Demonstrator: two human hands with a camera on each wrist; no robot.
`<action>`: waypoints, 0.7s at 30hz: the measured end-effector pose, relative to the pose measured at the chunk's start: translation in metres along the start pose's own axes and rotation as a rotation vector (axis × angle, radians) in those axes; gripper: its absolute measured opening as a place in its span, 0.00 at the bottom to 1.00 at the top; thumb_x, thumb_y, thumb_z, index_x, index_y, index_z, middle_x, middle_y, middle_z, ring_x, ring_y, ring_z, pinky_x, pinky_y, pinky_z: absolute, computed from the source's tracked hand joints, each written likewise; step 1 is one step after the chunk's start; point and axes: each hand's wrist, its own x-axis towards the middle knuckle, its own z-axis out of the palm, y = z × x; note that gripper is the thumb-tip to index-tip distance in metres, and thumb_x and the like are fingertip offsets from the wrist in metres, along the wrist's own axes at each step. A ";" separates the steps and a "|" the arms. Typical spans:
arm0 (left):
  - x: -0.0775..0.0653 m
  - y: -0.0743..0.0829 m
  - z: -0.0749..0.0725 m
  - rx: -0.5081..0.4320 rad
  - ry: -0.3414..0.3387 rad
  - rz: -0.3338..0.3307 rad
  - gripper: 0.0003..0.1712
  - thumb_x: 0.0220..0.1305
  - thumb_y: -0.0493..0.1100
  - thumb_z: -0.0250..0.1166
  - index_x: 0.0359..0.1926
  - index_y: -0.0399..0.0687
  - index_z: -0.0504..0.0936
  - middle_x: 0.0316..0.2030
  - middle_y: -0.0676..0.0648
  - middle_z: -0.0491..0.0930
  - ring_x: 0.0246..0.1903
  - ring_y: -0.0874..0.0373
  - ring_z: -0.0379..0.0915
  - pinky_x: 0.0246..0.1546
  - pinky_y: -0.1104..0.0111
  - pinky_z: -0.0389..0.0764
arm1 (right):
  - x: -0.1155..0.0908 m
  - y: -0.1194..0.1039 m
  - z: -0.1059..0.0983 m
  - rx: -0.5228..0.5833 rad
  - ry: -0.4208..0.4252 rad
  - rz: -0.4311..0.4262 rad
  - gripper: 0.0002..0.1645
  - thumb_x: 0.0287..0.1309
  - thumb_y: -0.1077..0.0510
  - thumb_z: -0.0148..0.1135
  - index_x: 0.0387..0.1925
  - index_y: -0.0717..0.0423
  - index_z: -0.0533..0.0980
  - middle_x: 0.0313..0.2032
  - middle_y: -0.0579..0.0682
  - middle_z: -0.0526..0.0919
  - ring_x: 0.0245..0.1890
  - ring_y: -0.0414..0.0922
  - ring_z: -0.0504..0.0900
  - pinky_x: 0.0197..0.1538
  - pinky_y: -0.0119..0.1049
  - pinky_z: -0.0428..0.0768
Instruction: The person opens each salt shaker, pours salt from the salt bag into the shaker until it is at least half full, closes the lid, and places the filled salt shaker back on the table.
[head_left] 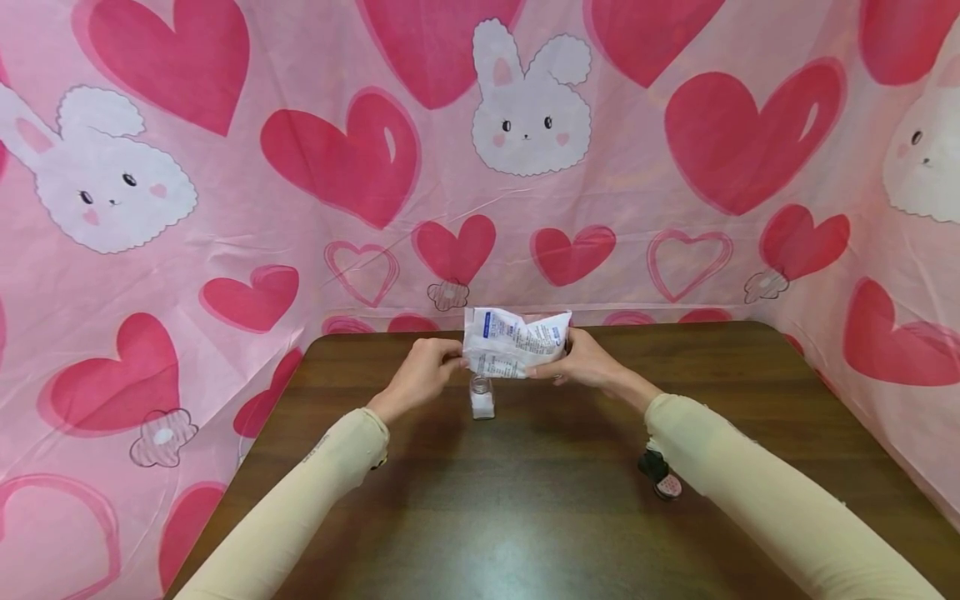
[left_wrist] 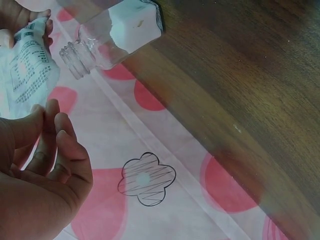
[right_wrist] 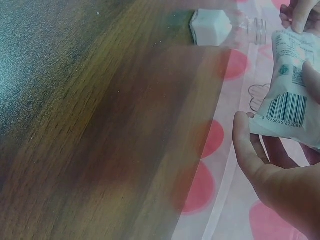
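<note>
A white printed packet [head_left: 517, 342] is held up between both hands, above the far part of the table. My left hand [head_left: 427, 371] pinches its left edge between thumb and fingertips, while my right hand [head_left: 588, 358] grips the right end, thumb on the front. A barcode marks the packet's side [right_wrist: 287, 107] in the right wrist view. Just below the packet's left end stands a small clear glass jar [head_left: 482, 398], with a threaded open neck [left_wrist: 77, 60] and white powder [left_wrist: 135, 25] filling its lower part.
Near my right forearm lies a small dark and pink object [head_left: 662, 475] on the brown wooden table [head_left: 487, 508]. Behind the table hangs a pink cloth [head_left: 600, 183] with hearts and rabbits. A few white specks dot the wood by the jar.
</note>
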 end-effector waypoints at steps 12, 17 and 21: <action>-0.001 0.000 0.000 0.003 0.000 0.004 0.05 0.69 0.30 0.70 0.38 0.42 0.90 0.28 0.52 0.81 0.28 0.57 0.70 0.31 0.65 0.73 | 0.000 0.000 0.000 -0.002 -0.004 -0.001 0.30 0.52 0.57 0.84 0.54 0.61 0.79 0.44 0.55 0.88 0.37 0.50 0.85 0.39 0.50 0.87; -0.001 0.001 -0.001 -0.001 0.001 0.008 0.05 0.69 0.30 0.70 0.36 0.43 0.89 0.26 0.52 0.80 0.27 0.57 0.69 0.30 0.65 0.72 | -0.001 -0.001 0.000 0.001 -0.005 0.000 0.30 0.52 0.57 0.84 0.54 0.61 0.79 0.43 0.55 0.88 0.37 0.51 0.86 0.36 0.45 0.86; 0.000 0.001 0.000 -0.004 0.000 0.006 0.05 0.69 0.31 0.70 0.37 0.43 0.89 0.27 0.52 0.80 0.27 0.57 0.69 0.29 0.65 0.72 | -0.001 -0.002 -0.001 0.002 -0.007 -0.004 0.31 0.53 0.57 0.84 0.55 0.61 0.79 0.44 0.55 0.88 0.37 0.53 0.86 0.36 0.44 0.86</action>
